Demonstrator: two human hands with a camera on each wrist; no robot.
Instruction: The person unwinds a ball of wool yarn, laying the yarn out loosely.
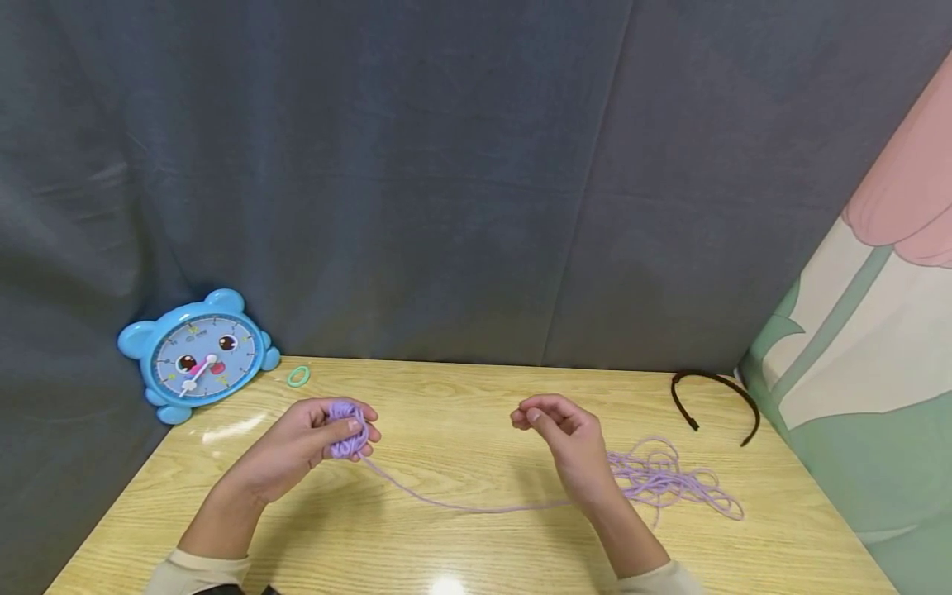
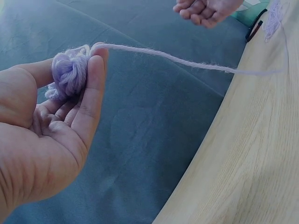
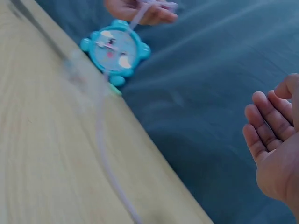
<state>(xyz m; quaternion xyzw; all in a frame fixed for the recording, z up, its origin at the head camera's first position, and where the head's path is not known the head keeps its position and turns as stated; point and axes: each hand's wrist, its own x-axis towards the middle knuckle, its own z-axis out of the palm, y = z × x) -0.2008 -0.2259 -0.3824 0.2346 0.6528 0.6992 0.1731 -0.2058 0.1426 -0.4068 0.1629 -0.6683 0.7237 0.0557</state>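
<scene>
My left hand (image 1: 297, 442) grips a small wound ball of lilac yarn (image 1: 345, 449), with the thumb across its front and the fingers behind it. In the left wrist view, the yarn ball (image 2: 69, 72) sits between thumb and fingers, and a strand (image 2: 163, 55) leaves it past the fingertips. That strand sags low over the table and runs under my right forearm toward a loose tangle of the same yarn (image 1: 658, 481). Raised above the table, my right hand (image 1: 571, 442) has loosely bent fingers. The right wrist view shows nothing in the right hand (image 3: 275, 135).
On the wooden table (image 1: 446, 397), a blue bear-shaped clock (image 1: 207, 357) leans at the back left beside a green ring (image 1: 298, 377). A black headband (image 1: 716, 377) lies at the back right. Behind hangs a dark curtain (image 1: 416, 182); a flower-patterned panel (image 1: 855, 347) borders the right side.
</scene>
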